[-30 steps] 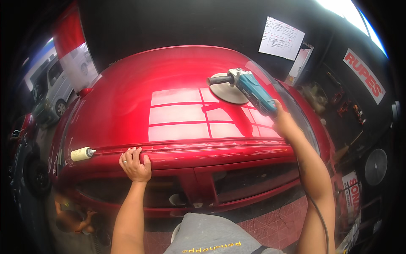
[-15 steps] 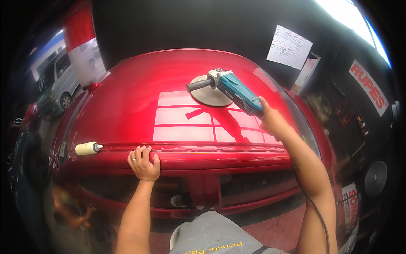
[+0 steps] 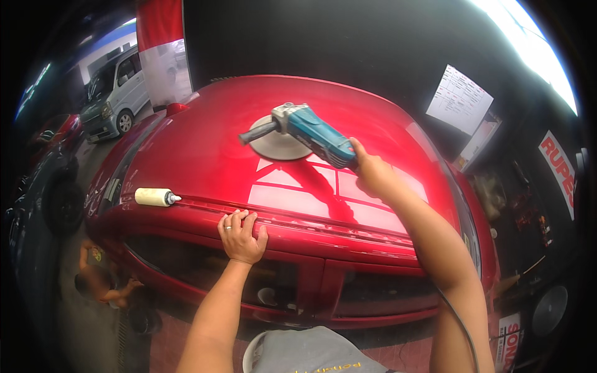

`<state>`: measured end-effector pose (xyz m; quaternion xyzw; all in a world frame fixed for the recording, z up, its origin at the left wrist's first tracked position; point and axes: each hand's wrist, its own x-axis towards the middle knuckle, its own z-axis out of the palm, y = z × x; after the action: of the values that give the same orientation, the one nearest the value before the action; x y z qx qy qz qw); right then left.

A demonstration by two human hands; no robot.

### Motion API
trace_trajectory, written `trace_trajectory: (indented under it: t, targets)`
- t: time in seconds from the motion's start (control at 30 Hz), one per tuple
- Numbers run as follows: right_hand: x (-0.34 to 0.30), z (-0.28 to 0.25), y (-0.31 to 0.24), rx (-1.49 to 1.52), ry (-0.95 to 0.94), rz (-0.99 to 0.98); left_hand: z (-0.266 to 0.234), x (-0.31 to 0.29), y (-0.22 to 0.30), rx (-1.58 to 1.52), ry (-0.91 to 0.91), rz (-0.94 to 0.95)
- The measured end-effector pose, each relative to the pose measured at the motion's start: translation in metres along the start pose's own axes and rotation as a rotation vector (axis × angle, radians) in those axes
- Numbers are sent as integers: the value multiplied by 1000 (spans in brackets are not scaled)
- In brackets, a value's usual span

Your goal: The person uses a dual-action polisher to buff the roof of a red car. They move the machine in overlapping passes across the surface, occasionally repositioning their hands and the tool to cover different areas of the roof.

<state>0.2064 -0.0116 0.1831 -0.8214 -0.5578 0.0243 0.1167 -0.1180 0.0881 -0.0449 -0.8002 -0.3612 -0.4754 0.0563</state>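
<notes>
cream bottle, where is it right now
In the head view, the cream bottle lies on its side along the near edge of the red roof, left of the left hand.

The far side is closed off by a dark wall (image 3: pixel 298 43), on which a white printed sheet (image 3: pixel 460 99) is mounted. At the upper right, the space is lit by a bright panel of light (image 3: pixel 535 53); below it, a white sign with red lettering (image 3: pixel 558 174) is displayed. A pale van (image 3: pixel 129 87) is parked beyond a red-and-white hanging (image 3: pixel 160 26). Reddish flooring (image 3: pixel 166 348) is seen at the bottom.
</notes>
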Motion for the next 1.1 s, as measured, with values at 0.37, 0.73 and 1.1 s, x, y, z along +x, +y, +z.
trace_trajectory:
  t: [0.37,0.73,1.1]
  targets:
    - [45,35,-65,-8,-1,-78,4,0,-9,24,-22,14]
    - [-18,-6,96,-15,87,263,5,-1,-3,34,-15,18]
    - [-65,-32,170,74,99,611,4,-1,-6,38,2,35]
